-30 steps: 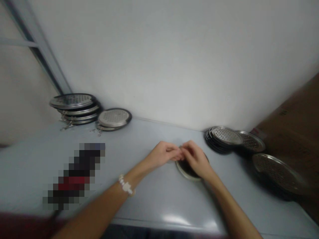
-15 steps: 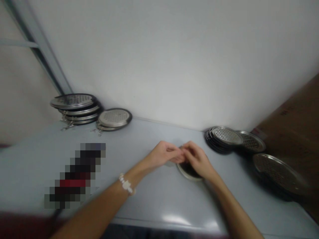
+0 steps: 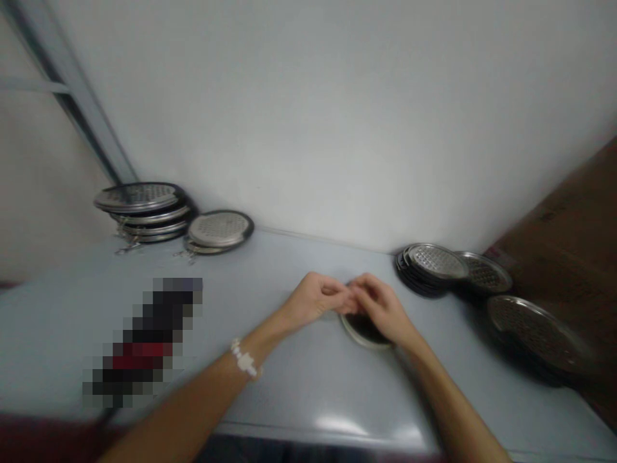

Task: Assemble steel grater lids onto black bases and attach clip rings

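My left hand (image 3: 318,296) and my right hand (image 3: 378,303) meet near the middle of the table. Their thumbs and fingers are pinched together at the far edge of a round disc (image 3: 366,337). This disc has a dark face and a pale rim, and it lies on the table under my right hand. Whatever is between the fingertips is too small and blurred to make out. A bracelet with white pieces (image 3: 245,360) is on my left wrist.
On the grey table (image 3: 299,386), a stack of round patterned metal discs (image 3: 144,212) with small metal clips stands back left. Beside it is a shorter stack (image 3: 219,230). More stacks (image 3: 436,263) (image 3: 530,331) stand right, near a brown box (image 3: 573,257). A pixelated dark object (image 3: 149,341) lies left.
The view has shifted very slightly. Both hands stay pinched together over the disc, with hardly any visible movement.
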A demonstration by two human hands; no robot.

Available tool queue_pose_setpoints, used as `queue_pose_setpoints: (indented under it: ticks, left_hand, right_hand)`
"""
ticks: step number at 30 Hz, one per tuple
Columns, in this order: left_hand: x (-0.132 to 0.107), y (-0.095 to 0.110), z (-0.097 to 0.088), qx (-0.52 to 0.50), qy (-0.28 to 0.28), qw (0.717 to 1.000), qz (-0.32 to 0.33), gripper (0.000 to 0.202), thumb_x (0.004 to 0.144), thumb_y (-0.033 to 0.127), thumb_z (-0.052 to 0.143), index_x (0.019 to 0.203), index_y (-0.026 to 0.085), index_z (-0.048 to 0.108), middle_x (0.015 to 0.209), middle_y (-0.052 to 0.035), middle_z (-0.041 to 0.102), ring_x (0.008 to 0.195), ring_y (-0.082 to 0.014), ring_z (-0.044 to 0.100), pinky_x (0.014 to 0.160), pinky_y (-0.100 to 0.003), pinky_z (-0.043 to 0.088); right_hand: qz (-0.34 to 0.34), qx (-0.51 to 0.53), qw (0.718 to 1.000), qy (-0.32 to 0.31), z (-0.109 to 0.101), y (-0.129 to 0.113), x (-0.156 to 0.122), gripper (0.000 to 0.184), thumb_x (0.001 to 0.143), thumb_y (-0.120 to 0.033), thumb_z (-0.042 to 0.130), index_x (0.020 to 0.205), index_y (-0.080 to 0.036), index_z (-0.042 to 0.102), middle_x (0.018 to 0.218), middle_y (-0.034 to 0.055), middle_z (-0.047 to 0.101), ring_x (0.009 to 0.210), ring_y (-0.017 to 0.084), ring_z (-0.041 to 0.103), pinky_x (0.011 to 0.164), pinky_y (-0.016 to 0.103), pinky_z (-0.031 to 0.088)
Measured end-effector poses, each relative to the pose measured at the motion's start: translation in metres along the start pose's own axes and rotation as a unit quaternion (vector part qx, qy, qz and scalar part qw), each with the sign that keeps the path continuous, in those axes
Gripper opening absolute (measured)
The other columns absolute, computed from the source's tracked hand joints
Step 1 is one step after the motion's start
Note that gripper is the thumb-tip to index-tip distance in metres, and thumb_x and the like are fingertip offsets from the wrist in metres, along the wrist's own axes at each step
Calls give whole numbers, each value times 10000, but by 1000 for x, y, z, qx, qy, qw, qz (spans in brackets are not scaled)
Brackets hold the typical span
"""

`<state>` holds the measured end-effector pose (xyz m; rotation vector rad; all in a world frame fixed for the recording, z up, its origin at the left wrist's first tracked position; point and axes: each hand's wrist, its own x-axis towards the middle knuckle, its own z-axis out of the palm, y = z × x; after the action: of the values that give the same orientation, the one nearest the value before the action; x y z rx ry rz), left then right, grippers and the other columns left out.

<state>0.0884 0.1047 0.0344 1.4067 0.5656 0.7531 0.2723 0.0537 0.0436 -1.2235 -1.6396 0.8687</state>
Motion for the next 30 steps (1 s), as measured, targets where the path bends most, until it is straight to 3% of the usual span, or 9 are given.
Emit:
queue_pose_setpoints:
  ticks: [4,8,13,17,20,24,30]
  left_hand:
    - [0,0,3,52,5,998,20,381,813,477,727,858,102,780,846,-150,807,785,-231,770,735,-317,610]
    - [0,-3,4,146,38,987,56,271,841,364,656,838,124,782,796,-88,791,740,-197,726,698,-265,553]
    - [0,-5,0,303,82,944,100,201,843,194,616,690,143,737,589,20,635,591,-119,546,584,-219,354]
    - [1,-6,-4,395,69,908,121,253,867,145,613,627,141,694,543,39,566,537,-96,458,554,-236,261]
    - [1,-8,-5,447,53,883,131,244,900,149,621,675,147,715,601,13,644,562,-115,516,568,-239,285]
    - [-1,-8,-6,505,38,851,142,188,934,155,629,782,154,741,759,-48,752,657,-164,629,634,-247,372]
    - [-1,-4,-8,563,45,811,150,168,970,171,614,848,170,730,833,-64,770,744,-189,691,707,-256,449]
  right_hand:
    - [9,-8,1000,0,-2,1,0,307,946,-490,603,891,-190,639,631,-12,641,564,138,576,560,243,450]
    - [20,-39,999,10,-4,1,1,297,929,-459,633,892,-170,693,579,-12,643,526,147,597,544,245,461]
    - [-4,-112,994,12,-1,-2,1,339,978,-401,567,761,-181,707,572,-14,611,521,143,577,542,245,431]
    - [-55,-183,981,15,2,-3,0,315,1001,-329,520,799,-188,718,683,19,660,632,165,596,632,271,425]
    - [-85,-232,969,22,4,0,-1,252,990,-272,521,889,-188,736,790,51,710,712,187,626,691,289,427]
    - [-109,-287,952,21,6,5,-2,252,987,-229,503,878,-190,726,787,63,709,719,197,624,692,296,418]
    - [-133,-330,934,23,10,12,-5,235,965,-191,517,826,-195,706,760,57,693,693,196,623,678,291,421]
